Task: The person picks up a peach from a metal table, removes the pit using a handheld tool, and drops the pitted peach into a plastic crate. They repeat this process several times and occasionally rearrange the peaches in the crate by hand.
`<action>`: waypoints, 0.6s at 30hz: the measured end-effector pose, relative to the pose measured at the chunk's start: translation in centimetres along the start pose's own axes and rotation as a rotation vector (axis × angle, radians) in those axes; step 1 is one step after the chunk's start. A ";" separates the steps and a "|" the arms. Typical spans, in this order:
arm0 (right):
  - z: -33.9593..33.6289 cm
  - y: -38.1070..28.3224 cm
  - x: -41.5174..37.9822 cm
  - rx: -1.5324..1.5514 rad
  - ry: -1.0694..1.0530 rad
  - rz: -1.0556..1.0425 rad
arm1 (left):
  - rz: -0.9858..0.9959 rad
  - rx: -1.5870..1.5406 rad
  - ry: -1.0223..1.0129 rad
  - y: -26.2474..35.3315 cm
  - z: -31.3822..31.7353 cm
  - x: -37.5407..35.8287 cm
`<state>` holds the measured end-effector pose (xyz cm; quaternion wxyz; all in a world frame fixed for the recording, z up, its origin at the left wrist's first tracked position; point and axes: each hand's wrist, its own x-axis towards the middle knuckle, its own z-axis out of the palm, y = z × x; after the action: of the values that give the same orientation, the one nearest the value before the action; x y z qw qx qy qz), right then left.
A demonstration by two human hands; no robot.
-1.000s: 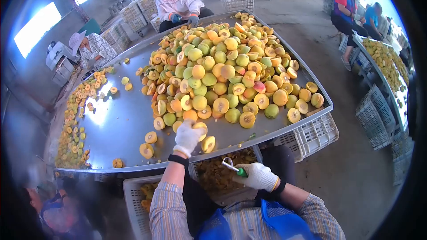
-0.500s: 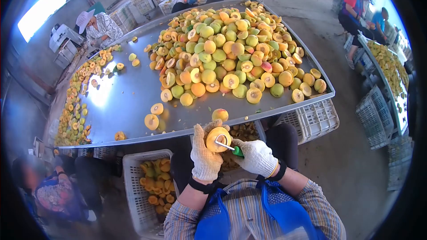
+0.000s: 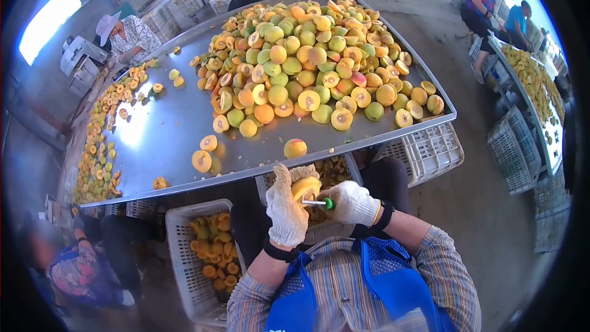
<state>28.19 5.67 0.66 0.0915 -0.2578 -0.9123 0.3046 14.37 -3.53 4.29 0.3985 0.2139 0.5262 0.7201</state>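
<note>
My left hand (image 3: 287, 209), in a white knit glove, is closed around a halved yellow fruit (image 3: 305, 189), with its thumb up beside it. In my gloved right hand (image 3: 351, 203) is a small tool with a green handle (image 3: 329, 203), and its metal end lies against the fruit's cut face. Just beyond both hands, a whole yellow-red fruit (image 3: 295, 148) rests near the edge of the metal table (image 3: 246, 157). A large heap of whole and halved fruit (image 3: 307, 61) covers the table's far part.
A white crate (image 3: 200, 264) with fruit halves stands at my left, another crate (image 3: 430, 154) under the table's right side. Beneath my hands is a container of fruit pieces (image 3: 335, 175). Several people sit around, one (image 3: 126, 37) at the table's left. Another fruit table (image 3: 528, 77) is at right.
The held fruit has turned so that its cut face points more toward my right hand. The tool has tilted to near level. The view has shifted slightly.
</note>
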 end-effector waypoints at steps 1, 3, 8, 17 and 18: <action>0.4 0.5 -0.3 0.099 -0.120 -0.018 | -0.071 -0.116 -0.087 0.5 0.0 0.2; 0.4 0.3 -0.6 0.146 -0.236 0.039 | -0.146 -0.233 -0.171 0.8 -0.2 0.7; -0.5 -0.4 0.3 -0.076 -0.044 0.009 | -0.075 0.205 -0.089 1.4 0.8 1.0; 1.3 -0.1 0.8 -0.049 -0.119 0.118 | -0.093 -0.049 -0.060 -0.5 0.2 1.2; 1.2 -0.4 0.6 -0.023 -0.145 0.143 | -0.078 -0.006 -0.044 -0.3 0.4 1.2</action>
<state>27.11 5.07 -0.03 0.0001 -0.3007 -0.8992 0.3178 14.11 -2.30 4.00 0.4384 0.2079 0.5229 0.7008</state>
